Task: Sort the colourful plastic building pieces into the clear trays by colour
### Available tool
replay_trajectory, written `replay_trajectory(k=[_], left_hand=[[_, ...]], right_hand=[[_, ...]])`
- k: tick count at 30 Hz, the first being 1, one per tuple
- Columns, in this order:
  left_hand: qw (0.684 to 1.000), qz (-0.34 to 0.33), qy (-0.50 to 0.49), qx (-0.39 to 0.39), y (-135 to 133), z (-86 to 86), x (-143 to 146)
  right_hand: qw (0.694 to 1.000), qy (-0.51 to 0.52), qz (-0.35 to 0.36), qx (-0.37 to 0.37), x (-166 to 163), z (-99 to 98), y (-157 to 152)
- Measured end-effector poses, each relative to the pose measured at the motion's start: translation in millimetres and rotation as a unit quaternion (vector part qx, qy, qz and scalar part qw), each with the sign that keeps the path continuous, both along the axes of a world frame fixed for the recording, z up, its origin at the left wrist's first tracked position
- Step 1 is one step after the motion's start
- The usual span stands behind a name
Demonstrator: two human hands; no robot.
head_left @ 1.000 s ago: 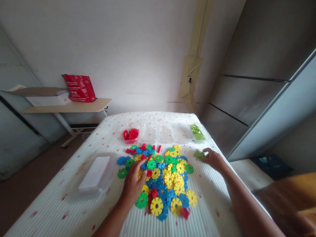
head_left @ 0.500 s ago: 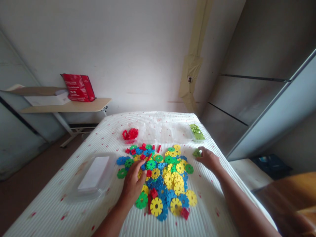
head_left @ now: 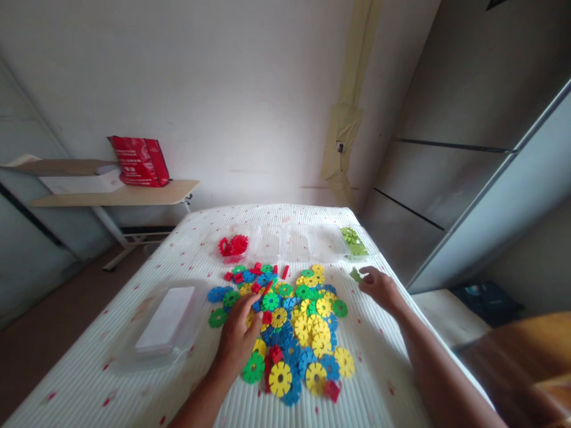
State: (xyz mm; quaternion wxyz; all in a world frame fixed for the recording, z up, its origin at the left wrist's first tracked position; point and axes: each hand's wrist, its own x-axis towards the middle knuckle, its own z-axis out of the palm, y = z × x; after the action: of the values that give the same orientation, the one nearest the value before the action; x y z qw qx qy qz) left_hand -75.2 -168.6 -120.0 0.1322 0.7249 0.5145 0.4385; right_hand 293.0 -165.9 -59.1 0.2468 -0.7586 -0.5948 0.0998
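A heap of flat plastic gear-shaped discs (head_left: 294, 324) in yellow, blue, green and red lies on a white ribbed bedspread (head_left: 383, 368). My left hand (head_left: 236, 333) rests on the heap's left side, fingers bent, fingertips pinching a small red piece (head_left: 267, 286). My right hand (head_left: 379, 287) hovers at the heap's right edge and pinches a light green piece (head_left: 355, 274). Beyond the heap stands a row of clear tubs (head_left: 294, 242): the left one holds red pieces (head_left: 232, 245), the right one light green pieces (head_left: 354, 240).
A clear lidded box (head_left: 163, 321) with a white sheet inside lies left of the heap. A side table (head_left: 111, 195) by the wall carries a red bag (head_left: 139, 160) and a flat box. A wardrobe stands on the right.
My right hand has lifted the light green piece slightly and carried it a little left and toward the tubs. My left hand has stayed on the heap.
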Motion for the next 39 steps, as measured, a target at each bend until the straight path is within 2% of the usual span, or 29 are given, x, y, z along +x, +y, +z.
replay_trajectory(k=[2, 5, 8, 12, 16, 23, 26, 32, 39], left_hand=[[1.000, -0.003, 0.003, 0.001, 0, -0.7, 0], [1.000, 0.000, 0.004, -0.003, 1, -1.9, 0], [1.000, 0.007, 0.003, -0.006, 1, -1.7, 0], [1.000, 0.000, 0.002, 0.003, 0, 1.6, 1], [1.000, 0.001, 0.007, 0.000, 0, 3.3, 0], [1.000, 0.003, 0.013, -0.008, -1, 3.0, 1], [1.000, 0.000, 0.012, -0.008, -1, 3.9, 1], [1.000, 0.000, 0.002, -0.009, -1, 5.2, 1], [1.000, -0.004, -0.001, -0.017, -3, 6.3, 2]], right_hand=[[0.997, 0.055, 0.001, 0.051, 19, 10.4, 6], [0.993, 0.037, -0.032, 0.109, 45, 28.7, 25], [0.993, -0.022, -0.072, 0.094, 60, 43.9, 52], [0.989, -0.091, -0.110, 0.036, 61, 53.7, 82], [0.980, -0.143, -0.138, 0.017, 51, 53.6, 90], [0.980, -0.172, -0.099, 0.027, 46, 41.3, 88], [0.975, -0.195, -0.099, 0.031, 44, 41.9, 95], [0.968, -0.218, -0.120, -0.027, 32, 48.9, 113], [0.974, -0.191, -0.116, -0.048, 34, 44.1, 116]])
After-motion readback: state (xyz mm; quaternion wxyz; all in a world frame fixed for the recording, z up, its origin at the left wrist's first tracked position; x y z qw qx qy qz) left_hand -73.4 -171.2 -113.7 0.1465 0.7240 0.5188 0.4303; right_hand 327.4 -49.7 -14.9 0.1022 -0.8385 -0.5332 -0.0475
